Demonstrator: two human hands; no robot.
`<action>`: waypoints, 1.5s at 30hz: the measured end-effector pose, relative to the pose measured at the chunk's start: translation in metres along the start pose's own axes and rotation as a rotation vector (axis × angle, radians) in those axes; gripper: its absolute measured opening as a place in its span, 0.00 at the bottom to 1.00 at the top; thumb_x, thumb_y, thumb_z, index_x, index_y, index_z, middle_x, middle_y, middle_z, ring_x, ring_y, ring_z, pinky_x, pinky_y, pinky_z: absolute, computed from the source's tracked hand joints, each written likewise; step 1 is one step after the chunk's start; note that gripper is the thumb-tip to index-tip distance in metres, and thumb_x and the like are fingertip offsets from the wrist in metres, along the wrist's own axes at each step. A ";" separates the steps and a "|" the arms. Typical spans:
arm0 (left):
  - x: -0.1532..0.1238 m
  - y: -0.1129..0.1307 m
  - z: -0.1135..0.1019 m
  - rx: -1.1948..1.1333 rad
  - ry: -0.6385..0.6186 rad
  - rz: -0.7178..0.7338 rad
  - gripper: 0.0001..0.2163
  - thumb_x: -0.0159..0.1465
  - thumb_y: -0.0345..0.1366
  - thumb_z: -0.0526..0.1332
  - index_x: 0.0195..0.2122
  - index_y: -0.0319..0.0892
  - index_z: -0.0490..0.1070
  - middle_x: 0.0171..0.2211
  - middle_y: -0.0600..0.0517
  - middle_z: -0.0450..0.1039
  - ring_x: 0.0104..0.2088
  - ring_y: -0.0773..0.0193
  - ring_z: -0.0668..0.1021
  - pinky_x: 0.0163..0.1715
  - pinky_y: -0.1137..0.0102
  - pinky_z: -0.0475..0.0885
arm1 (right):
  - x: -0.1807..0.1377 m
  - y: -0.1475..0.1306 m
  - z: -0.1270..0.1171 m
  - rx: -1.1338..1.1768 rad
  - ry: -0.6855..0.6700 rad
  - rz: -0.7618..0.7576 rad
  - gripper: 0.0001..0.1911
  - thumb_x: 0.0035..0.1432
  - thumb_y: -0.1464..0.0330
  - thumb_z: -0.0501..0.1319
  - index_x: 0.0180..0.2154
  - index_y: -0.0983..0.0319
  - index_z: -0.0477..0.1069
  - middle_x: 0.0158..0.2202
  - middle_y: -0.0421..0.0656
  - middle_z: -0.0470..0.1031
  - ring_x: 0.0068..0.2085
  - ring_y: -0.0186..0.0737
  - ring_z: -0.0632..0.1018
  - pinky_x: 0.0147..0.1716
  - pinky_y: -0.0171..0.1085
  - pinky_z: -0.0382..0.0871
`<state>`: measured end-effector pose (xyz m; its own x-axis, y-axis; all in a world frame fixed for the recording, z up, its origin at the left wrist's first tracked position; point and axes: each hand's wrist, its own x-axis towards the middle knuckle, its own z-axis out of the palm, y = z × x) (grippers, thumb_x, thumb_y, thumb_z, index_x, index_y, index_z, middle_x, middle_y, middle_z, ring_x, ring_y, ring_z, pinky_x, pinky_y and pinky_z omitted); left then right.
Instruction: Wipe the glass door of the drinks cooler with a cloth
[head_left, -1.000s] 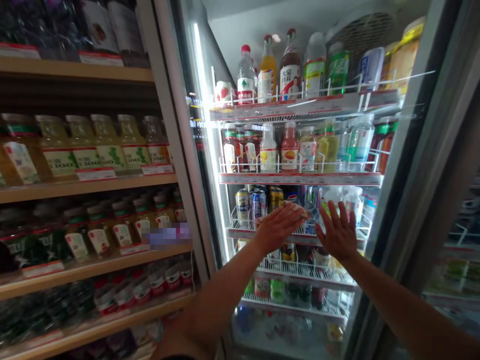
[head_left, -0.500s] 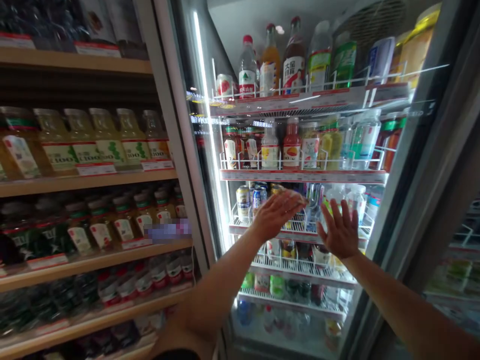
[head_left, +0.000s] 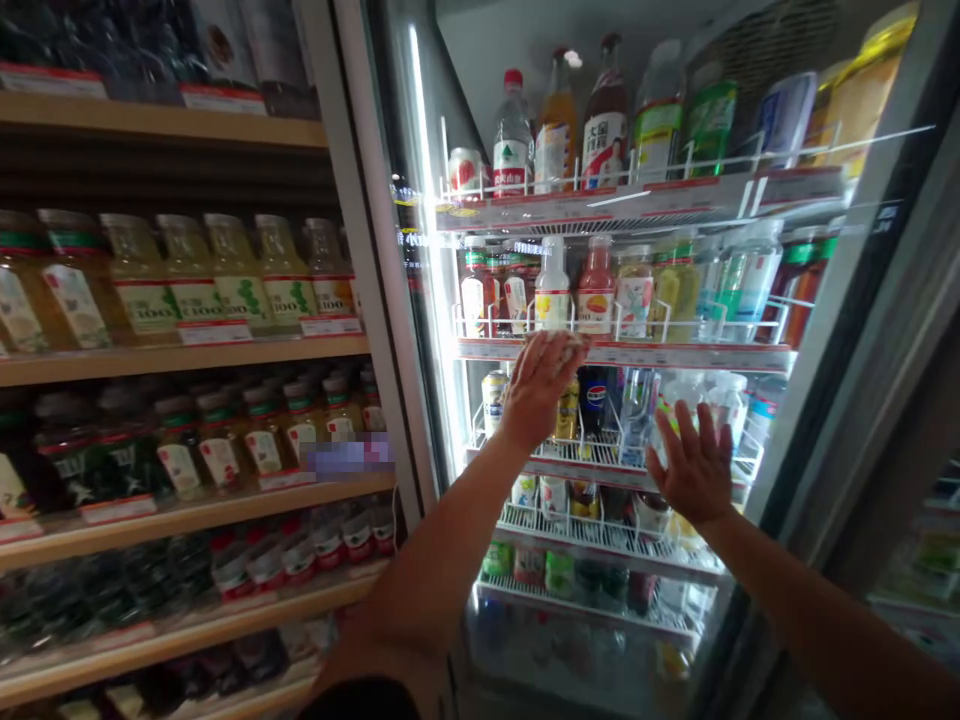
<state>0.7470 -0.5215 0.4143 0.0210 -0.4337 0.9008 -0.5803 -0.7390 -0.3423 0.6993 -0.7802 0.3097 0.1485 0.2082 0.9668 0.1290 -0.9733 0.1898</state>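
Cloth (head_left: 577, 341) seems soft, light, best palm-pinned; left hand (head_left: 534, 385) extends over it, grip hidden; right hand (head_left: 694, 470) spreads, empty.

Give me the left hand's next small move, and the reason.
Probably slide the left hand along the glass toward the right hand: what looks like a cloth pokes out beneath it, and a gap separates the two hands.
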 end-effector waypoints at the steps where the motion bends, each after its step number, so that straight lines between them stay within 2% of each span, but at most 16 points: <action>1: 0.003 0.001 0.001 0.002 0.037 -0.045 0.31 0.68 0.24 0.48 0.71 0.50 0.50 0.70 0.50 0.53 0.73 0.51 0.48 0.68 0.46 0.58 | 0.000 0.000 0.000 -0.008 0.002 -0.002 0.38 0.64 0.61 0.59 0.70 0.56 0.48 0.71 0.49 0.54 0.71 0.56 0.53 0.68 0.58 0.44; 3: 0.000 0.009 0.004 -0.015 0.049 0.004 0.30 0.67 0.24 0.50 0.70 0.49 0.51 0.70 0.48 0.54 0.73 0.50 0.47 0.69 0.47 0.59 | 0.001 0.000 0.000 -0.024 0.002 -0.003 0.38 0.64 0.61 0.59 0.71 0.56 0.48 0.71 0.48 0.54 0.72 0.55 0.53 0.69 0.58 0.44; 6: -0.010 0.024 0.008 -0.066 -0.078 0.310 0.29 0.67 0.25 0.51 0.69 0.49 0.54 0.70 0.53 0.56 0.72 0.57 0.50 0.70 0.54 0.59 | 0.002 0.000 -0.001 -0.041 -0.008 -0.011 0.38 0.65 0.61 0.58 0.71 0.57 0.47 0.71 0.48 0.52 0.72 0.54 0.51 0.69 0.57 0.43; 8: -0.008 0.021 0.008 -0.067 -0.124 0.387 0.29 0.68 0.25 0.50 0.69 0.50 0.54 0.69 0.56 0.57 0.72 0.60 0.52 0.70 0.56 0.59 | 0.003 -0.001 -0.001 -0.057 -0.013 -0.017 0.38 0.65 0.61 0.58 0.71 0.56 0.46 0.72 0.48 0.51 0.72 0.54 0.51 0.69 0.57 0.43; 14: 0.025 0.001 0.005 -0.046 0.118 -0.070 0.32 0.66 0.22 0.50 0.71 0.49 0.50 0.72 0.50 0.49 0.73 0.50 0.47 0.69 0.47 0.56 | 0.005 -0.001 0.000 -0.073 0.001 -0.019 0.38 0.65 0.61 0.58 0.71 0.57 0.46 0.72 0.46 0.49 0.72 0.52 0.50 0.70 0.55 0.42; 16: 0.016 0.015 0.010 -0.070 0.085 0.006 0.32 0.66 0.23 0.51 0.71 0.48 0.50 0.72 0.50 0.50 0.73 0.51 0.48 0.70 0.48 0.57 | 0.005 -0.001 0.000 -0.066 0.004 -0.020 0.38 0.65 0.61 0.58 0.71 0.57 0.46 0.73 0.45 0.48 0.72 0.51 0.50 0.70 0.54 0.41; 20: -0.012 0.040 0.018 -0.109 -0.076 0.352 0.29 0.68 0.26 0.53 0.70 0.46 0.53 0.70 0.53 0.56 0.72 0.58 0.52 0.70 0.56 0.58 | 0.003 0.000 -0.001 -0.053 0.004 -0.027 0.38 0.65 0.62 0.58 0.71 0.57 0.46 0.73 0.46 0.48 0.73 0.52 0.49 0.70 0.55 0.40; 22: -0.011 0.033 0.017 -0.083 -0.065 0.287 0.28 0.68 0.26 0.53 0.69 0.47 0.54 0.70 0.54 0.55 0.72 0.58 0.51 0.70 0.56 0.57 | 0.003 0.001 -0.001 -0.047 0.002 -0.021 0.38 0.65 0.61 0.58 0.71 0.57 0.46 0.73 0.46 0.49 0.72 0.52 0.50 0.70 0.55 0.40; 25: 0.001 0.014 0.012 -0.029 0.062 0.000 0.31 0.68 0.23 0.50 0.70 0.50 0.51 0.72 0.53 0.50 0.73 0.54 0.48 0.70 0.51 0.56 | 0.002 0.001 0.000 -0.043 0.007 -0.016 0.38 0.65 0.61 0.58 0.71 0.57 0.47 0.72 0.47 0.50 0.72 0.52 0.50 0.70 0.54 0.40; 27: -0.001 0.011 0.011 -0.020 0.100 -0.104 0.32 0.67 0.22 0.50 0.71 0.50 0.48 0.73 0.51 0.46 0.73 0.51 0.46 0.70 0.48 0.55 | 0.002 0.000 0.000 -0.042 0.013 -0.018 0.37 0.65 0.61 0.58 0.71 0.57 0.47 0.72 0.47 0.51 0.72 0.52 0.51 0.70 0.54 0.41; 29: -0.016 0.020 0.013 -0.046 0.048 -0.034 0.33 0.67 0.23 0.51 0.72 0.49 0.46 0.73 0.51 0.45 0.73 0.51 0.46 0.70 0.49 0.56 | 0.001 0.000 0.001 -0.041 0.014 -0.018 0.37 0.65 0.61 0.58 0.71 0.57 0.48 0.72 0.47 0.52 0.72 0.53 0.52 0.69 0.54 0.41; 33: -0.056 0.035 0.012 -0.077 -0.134 0.300 0.30 0.67 0.25 0.53 0.70 0.45 0.51 0.71 0.53 0.51 0.72 0.57 0.49 0.70 0.57 0.57 | 0.003 0.000 -0.005 -0.036 0.013 -0.013 0.37 0.65 0.61 0.58 0.71 0.56 0.47 0.71 0.48 0.55 0.71 0.54 0.54 0.69 0.55 0.43; 35: -0.062 0.025 0.007 -0.050 -0.124 0.251 0.29 0.67 0.24 0.52 0.70 0.45 0.53 0.71 0.53 0.51 0.72 0.56 0.50 0.71 0.57 0.56 | 0.008 0.000 -0.011 -0.026 -0.003 -0.002 0.37 0.64 0.61 0.59 0.71 0.54 0.48 0.70 0.47 0.57 0.70 0.54 0.57 0.68 0.54 0.46; 40: -0.056 -0.004 0.000 0.053 0.071 -0.135 0.32 0.68 0.22 0.50 0.71 0.50 0.48 0.73 0.49 0.40 0.73 0.49 0.46 0.69 0.48 0.57 | 0.030 0.001 -0.017 0.001 -0.048 0.066 0.36 0.66 0.64 0.55 0.71 0.53 0.46 0.70 0.46 0.57 0.70 0.55 0.58 0.67 0.54 0.45; 42: -0.070 0.008 0.003 0.041 0.011 -0.085 0.31 0.68 0.24 0.50 0.71 0.49 0.49 0.73 0.49 0.41 0.73 0.50 0.46 0.69 0.49 0.58 | 0.035 -0.001 -0.013 0.019 -0.078 0.066 0.36 0.67 0.63 0.53 0.71 0.55 0.44 0.71 0.47 0.55 0.71 0.57 0.54 0.68 0.57 0.42; 45: -0.099 0.033 0.009 -0.009 -0.165 0.202 0.28 0.69 0.26 0.52 0.69 0.48 0.53 0.72 0.53 0.49 0.72 0.56 0.49 0.70 0.57 0.58 | 0.035 -0.003 -0.007 0.033 -0.083 0.076 0.35 0.67 0.63 0.53 0.71 0.57 0.46 0.71 0.48 0.53 0.72 0.58 0.52 0.68 0.58 0.40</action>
<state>0.7333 -0.5072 0.3115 0.0361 -0.6512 0.7580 -0.5932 -0.6244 -0.5082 0.6976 -0.7712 0.3440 0.2394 0.1427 0.9604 0.1461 -0.9832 0.1097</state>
